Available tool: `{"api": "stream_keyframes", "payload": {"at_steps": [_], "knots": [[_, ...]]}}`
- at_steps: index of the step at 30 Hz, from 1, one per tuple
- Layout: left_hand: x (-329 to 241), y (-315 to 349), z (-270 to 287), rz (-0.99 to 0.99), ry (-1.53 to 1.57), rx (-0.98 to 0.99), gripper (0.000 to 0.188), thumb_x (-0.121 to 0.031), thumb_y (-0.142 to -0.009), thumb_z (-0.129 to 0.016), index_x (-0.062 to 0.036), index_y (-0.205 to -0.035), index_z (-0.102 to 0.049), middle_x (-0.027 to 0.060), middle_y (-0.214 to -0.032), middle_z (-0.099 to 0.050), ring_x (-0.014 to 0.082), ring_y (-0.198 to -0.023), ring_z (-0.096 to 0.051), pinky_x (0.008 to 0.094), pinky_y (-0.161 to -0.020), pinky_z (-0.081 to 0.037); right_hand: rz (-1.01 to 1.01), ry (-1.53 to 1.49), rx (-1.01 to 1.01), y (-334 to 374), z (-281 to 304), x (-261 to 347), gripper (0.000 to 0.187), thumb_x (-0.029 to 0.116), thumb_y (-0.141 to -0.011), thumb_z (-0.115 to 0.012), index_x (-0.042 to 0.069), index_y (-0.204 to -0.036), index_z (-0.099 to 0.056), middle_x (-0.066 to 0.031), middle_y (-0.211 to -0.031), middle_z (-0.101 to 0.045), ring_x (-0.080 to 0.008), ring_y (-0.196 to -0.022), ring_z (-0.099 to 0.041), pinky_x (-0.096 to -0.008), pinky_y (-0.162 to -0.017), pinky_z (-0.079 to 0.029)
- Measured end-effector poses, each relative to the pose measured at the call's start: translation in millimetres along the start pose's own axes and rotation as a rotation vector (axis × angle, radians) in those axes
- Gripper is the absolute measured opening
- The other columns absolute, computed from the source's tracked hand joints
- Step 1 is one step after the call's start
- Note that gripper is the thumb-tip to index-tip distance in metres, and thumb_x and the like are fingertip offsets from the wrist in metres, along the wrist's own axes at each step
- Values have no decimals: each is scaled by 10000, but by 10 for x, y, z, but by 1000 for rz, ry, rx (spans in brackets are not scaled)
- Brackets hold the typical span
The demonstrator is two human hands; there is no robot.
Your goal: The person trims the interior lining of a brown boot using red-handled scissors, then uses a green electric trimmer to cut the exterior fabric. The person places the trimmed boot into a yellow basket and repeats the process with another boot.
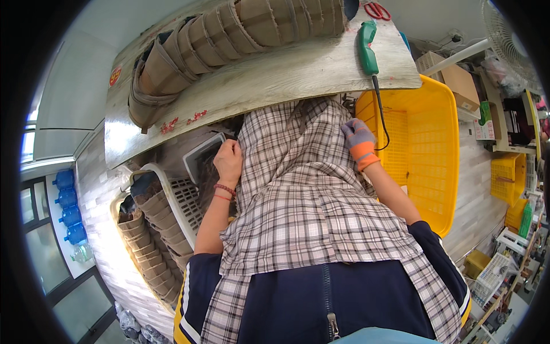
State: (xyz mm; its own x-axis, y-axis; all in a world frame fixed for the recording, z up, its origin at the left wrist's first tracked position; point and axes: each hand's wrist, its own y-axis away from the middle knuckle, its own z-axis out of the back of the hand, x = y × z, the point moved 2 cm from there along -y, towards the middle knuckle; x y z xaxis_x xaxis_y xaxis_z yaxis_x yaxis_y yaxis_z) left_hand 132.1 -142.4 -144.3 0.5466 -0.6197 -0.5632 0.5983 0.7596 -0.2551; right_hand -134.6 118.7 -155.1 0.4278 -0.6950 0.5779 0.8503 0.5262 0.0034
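Note:
A checked apron covers my lap, and both my hands are at its sides. My left hand, bare with a beaded bracelet at the wrist, is closed on the apron's left edge. On the other side, my right hand wears a grey and orange glove, its curled fingers closed against the apron's right edge. Its fingertips are partly hidden by the cloth. Above them on the table lies a long stack of nested brown fabric pieces. A green corded hand tool rests at the table's right end.
A large yellow basket stands right of my right hand, with the tool's cord hanging over it. To the left is a white basket beside more stacked brown pieces. Red-handled scissors lie at the table's far right; a fan stands beyond.

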Motion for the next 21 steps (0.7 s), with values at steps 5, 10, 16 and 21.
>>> {"api": "stream_keyframes", "payload": {"at_steps": [5, 10, 16, 21], "knots": [[232, -61, 26, -16, -82, -35, 124, -143, -844, -566, -25, -827, -599, 143, -791, -624, 330, -711, -607, 397, -644, -483, 129, 88, -169, -143, -100, -46, 216, 280, -858, -623, 65, -853, -608, -121, -875, -618, -315, -822, -597, -399, -706, -476], [677, -27, 170, 34, -66, -102, 151, -167, -877, -531, -39, -841, -603, 185, -808, -608, 370, -762, -584, 414, -677, -458, 197, 52, -285, -211, 154, 76, 178, 249, -850, -630, 76, -812, -604, -132, -810, -610, -337, -776, -591, -414, -676, -474], [945, 46, -50, 85, 17, 43, 178, -166, -904, -505, -11, -936, -586, 126, -807, -598, 298, -759, -574, 370, -680, -473, 324, -91, -339, -536, 297, 345, 185, 252, -831, -589, 75, -853, -637, -152, -846, -617, -344, -821, -590, -437, -723, -473], [1738, -72, 674, 489, 439, -546, 232, -165, -926, -518, 20, -1052, -581, 79, -890, -585, 213, -799, -558, 303, -720, -478, -8, 204, -304, -1518, 734, 747, 576, 341, -775, -670, 69, -1242, -470, -154, -1148, -566, -316, -1054, -547, -402, -887, -449]]}}
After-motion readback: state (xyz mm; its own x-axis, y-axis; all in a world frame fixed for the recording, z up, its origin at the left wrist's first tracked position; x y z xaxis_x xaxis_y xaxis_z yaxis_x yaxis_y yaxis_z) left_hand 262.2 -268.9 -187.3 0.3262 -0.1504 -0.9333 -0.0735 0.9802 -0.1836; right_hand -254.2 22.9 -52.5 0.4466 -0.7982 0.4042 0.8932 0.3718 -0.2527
